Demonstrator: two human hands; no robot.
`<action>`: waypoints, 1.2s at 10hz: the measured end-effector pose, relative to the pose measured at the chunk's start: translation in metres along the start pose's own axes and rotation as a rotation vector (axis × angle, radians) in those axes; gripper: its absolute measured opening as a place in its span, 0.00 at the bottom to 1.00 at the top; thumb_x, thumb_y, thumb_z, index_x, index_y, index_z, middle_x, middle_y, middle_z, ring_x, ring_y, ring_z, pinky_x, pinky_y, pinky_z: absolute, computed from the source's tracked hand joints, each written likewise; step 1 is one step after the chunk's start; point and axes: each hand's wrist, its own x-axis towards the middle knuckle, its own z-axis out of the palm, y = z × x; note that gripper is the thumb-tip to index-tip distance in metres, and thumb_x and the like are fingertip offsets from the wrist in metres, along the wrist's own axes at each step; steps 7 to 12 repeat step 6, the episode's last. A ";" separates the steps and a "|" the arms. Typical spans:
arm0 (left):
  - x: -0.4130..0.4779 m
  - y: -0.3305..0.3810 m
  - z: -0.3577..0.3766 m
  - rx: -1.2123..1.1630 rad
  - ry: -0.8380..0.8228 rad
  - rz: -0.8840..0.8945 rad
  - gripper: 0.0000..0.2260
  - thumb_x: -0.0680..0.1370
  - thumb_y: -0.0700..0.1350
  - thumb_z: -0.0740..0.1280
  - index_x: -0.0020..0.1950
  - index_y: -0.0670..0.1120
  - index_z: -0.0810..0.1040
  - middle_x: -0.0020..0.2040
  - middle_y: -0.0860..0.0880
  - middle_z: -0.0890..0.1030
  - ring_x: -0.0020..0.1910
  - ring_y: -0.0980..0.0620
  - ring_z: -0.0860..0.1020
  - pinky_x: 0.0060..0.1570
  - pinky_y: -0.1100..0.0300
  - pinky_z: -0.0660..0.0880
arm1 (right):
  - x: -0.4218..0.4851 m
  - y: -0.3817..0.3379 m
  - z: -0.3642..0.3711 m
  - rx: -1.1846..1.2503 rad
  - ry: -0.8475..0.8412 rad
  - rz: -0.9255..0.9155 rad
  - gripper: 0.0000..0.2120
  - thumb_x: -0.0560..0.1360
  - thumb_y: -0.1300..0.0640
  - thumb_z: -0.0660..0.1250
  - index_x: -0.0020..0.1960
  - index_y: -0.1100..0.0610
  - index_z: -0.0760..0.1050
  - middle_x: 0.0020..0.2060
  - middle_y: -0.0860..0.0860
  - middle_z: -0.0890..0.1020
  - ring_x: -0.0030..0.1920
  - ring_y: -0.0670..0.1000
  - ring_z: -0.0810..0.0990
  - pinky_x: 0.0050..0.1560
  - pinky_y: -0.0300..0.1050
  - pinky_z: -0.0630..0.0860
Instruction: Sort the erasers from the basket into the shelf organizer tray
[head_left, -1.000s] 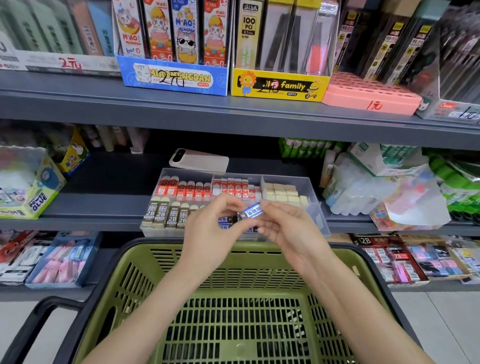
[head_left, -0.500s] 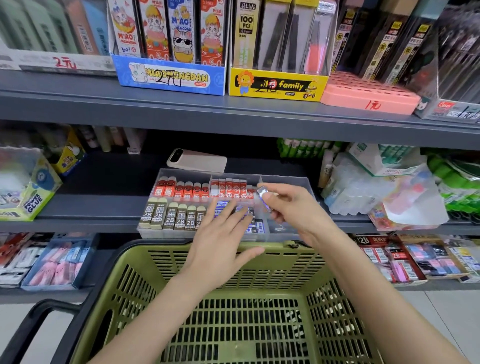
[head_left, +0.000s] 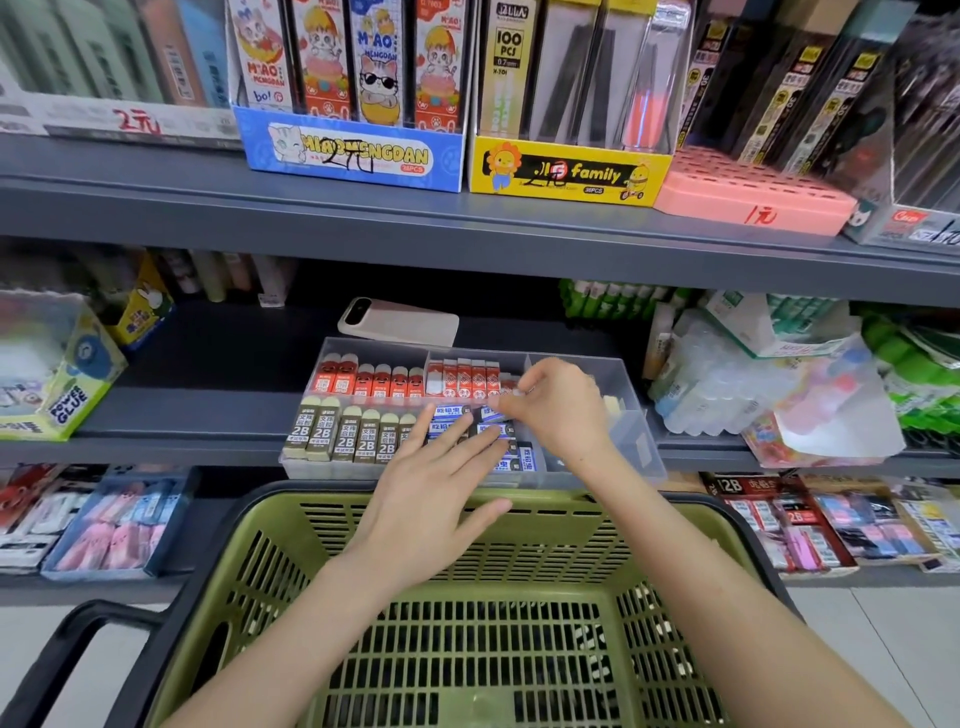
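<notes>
A clear organizer tray (head_left: 640, 448) sits on the middle shelf, divided into compartments. Red erasers (head_left: 363, 382) and red-white ones (head_left: 465, 379) fill the back, olive 2B erasers (head_left: 343, 434) the front left, blue-white erasers (head_left: 511, 461) the front middle. My right hand (head_left: 563, 410) hovers over the tray's middle, fingertips curled down and pinching a blue-white eraser (head_left: 493, 414) at the blue compartment; blur hides the exact grip. My left hand (head_left: 431, 499) is flat with fingers spread, just above the tray's front edge. The green basket (head_left: 675, 519) stands right below.
A pink phone (head_left: 400, 322) lies behind the tray. A glue box (head_left: 57, 384) stands at the left, bagged goods (head_left: 753, 384) at the right. The upper shelf edge (head_left: 467, 234) overhangs the tray. Packaged erasers (head_left: 789, 514) fill the lower shelf.
My right hand carried the blue-white eraser from between both hands out over the tray and lowered it onto the blue compartment. My left hand let go and opened flat.
</notes>
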 end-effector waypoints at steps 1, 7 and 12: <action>0.000 0.000 0.000 0.002 -0.010 -0.003 0.24 0.78 0.60 0.57 0.67 0.46 0.75 0.65 0.50 0.77 0.69 0.48 0.70 0.74 0.44 0.53 | -0.008 0.001 0.012 -0.084 0.095 -0.052 0.14 0.68 0.45 0.73 0.32 0.51 0.72 0.27 0.44 0.74 0.35 0.49 0.77 0.33 0.41 0.69; 0.005 -0.002 -0.014 -0.157 0.005 -0.118 0.19 0.78 0.55 0.63 0.66 0.48 0.76 0.67 0.50 0.75 0.69 0.50 0.70 0.72 0.49 0.48 | -0.025 -0.001 -0.009 -0.342 0.230 -0.175 0.15 0.76 0.42 0.61 0.46 0.49 0.82 0.39 0.48 0.84 0.47 0.52 0.78 0.38 0.43 0.67; 0.005 -0.002 -0.014 -0.157 0.005 -0.118 0.19 0.78 0.55 0.63 0.66 0.48 0.76 0.67 0.50 0.75 0.69 0.50 0.70 0.72 0.49 0.48 | -0.025 -0.001 -0.009 -0.342 0.230 -0.175 0.15 0.76 0.42 0.61 0.46 0.49 0.82 0.39 0.48 0.84 0.47 0.52 0.78 0.38 0.43 0.67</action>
